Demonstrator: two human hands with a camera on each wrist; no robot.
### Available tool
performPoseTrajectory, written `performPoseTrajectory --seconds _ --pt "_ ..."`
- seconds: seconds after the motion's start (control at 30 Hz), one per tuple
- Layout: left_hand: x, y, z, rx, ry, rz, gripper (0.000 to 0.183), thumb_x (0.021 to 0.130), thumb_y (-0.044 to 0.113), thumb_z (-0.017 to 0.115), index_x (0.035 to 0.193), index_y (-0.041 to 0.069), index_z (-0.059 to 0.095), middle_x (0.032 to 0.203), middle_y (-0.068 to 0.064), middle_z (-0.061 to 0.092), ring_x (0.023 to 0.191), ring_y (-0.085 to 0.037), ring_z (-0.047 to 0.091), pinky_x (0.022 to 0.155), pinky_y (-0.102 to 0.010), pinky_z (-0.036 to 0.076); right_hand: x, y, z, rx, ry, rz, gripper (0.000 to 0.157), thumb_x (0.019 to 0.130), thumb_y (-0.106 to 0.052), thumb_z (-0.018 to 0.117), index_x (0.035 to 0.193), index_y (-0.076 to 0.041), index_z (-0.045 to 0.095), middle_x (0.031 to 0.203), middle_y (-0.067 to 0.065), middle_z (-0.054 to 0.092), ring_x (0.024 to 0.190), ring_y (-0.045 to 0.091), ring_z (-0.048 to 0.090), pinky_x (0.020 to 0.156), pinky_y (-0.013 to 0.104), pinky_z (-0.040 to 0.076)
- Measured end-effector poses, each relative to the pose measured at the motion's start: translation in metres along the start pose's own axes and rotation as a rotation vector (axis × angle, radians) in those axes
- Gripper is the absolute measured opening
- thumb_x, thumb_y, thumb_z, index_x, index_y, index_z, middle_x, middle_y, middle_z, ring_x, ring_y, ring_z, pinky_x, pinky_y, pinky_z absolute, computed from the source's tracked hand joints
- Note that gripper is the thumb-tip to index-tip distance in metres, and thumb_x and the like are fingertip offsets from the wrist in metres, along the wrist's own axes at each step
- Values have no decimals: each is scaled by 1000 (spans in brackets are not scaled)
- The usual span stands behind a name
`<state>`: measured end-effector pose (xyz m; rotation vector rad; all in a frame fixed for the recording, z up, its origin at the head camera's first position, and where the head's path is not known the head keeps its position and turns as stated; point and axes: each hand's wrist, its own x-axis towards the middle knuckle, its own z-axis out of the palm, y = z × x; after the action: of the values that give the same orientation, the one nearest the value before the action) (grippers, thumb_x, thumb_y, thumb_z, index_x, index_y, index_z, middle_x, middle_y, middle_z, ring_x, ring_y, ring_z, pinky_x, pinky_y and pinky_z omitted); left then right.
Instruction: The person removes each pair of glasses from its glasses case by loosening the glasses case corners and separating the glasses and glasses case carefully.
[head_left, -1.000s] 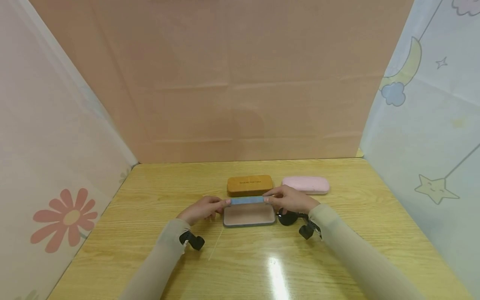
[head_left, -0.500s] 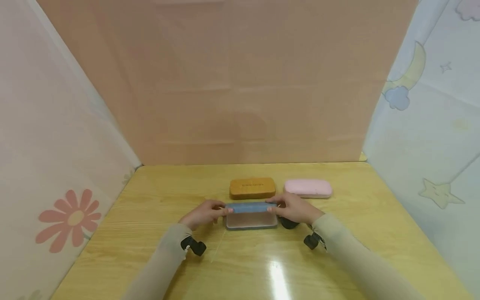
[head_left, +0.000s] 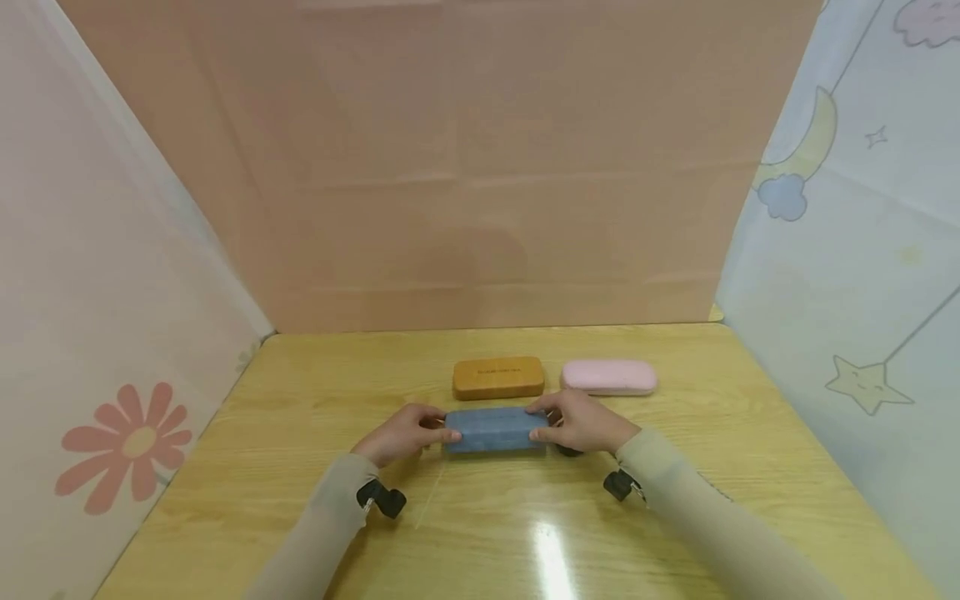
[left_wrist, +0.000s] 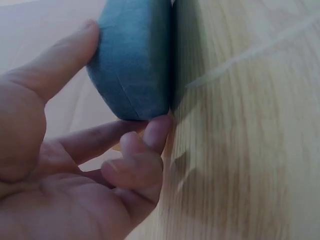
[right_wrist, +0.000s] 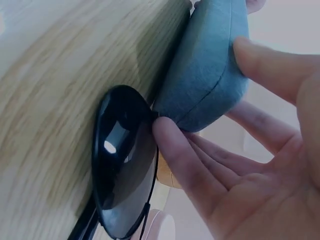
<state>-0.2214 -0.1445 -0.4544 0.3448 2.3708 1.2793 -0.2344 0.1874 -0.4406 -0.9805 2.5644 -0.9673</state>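
Blue case [head_left: 495, 430], between left hand [head_left: 401, 435] and right hand [head_left: 587, 422]

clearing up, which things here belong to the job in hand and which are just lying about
In the job:
blue case, held near its ends by the left hand and right hand

Seemingly lying about:
orange case
pink case
sunglasses, close beside the right hand

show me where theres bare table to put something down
Bare wooden table lies left of the left hand, right of the pink case and this side of the blue case. Crowded: around that case, with the right hand, sunglasses and orange case close.
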Motion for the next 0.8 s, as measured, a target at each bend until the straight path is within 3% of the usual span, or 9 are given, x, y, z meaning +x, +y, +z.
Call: performPoseTrajectory --seconds 0.27,0.37,0.47,0.57,0.7,0.8 --pt "0 1 3 12 28 -7 71 86 40 79 140 2 55 126 -12 63 115 -26 59 88 -47 53 0 -1 1 -55 14 -5 45 92 -33 73 128 -6 67 113 3 71 96 19 69 83 36 56" --pt "0 4 3 37 41 4 71 84 37 82 138 0 56 123 -11 64 112 -25 60 88 -44 53 0 -2 2 -64 12 2 47 91 -32 75 129 -6 66 94 -1 72 80 11 66 74 31 55" --pt "2 6 4 80 51 19 72 81 37 85 136 0 57 118 -9 64 108 -23 60 87 -41 53 0 -3 3 -74 14 21 49 89 -32 77 129 -7 66 67 -6 61 58 4 51 61 26 47" --pt "3 7 5 117 54 31 75 78 37 87 137 3 56 116 -8 63 106 -22 59 83 -39 52 1 -4 5 -96 33 37 50 86 -32 80 128 -8 66 59 -4 55 50 3 38 58 25 41" --pt "4 8 7 138 50 42 79 75 33 89 141 9 53 117 -9 60 107 -23 56 79 -39 51 3 -7 10 -140 63 58 50 81 -33 85 123 -11 69 91 -1 71 65 4 50 71 30 47" --pt "6 9 9 171 51 69 80 73 28 91 142 10 53 118 -10 60 106 -25 55 81 -41 50 4 -9 12 -175 74 69 50 78 -32 87 120 -13 69 116 2 69 86 9 60 83 37 51"
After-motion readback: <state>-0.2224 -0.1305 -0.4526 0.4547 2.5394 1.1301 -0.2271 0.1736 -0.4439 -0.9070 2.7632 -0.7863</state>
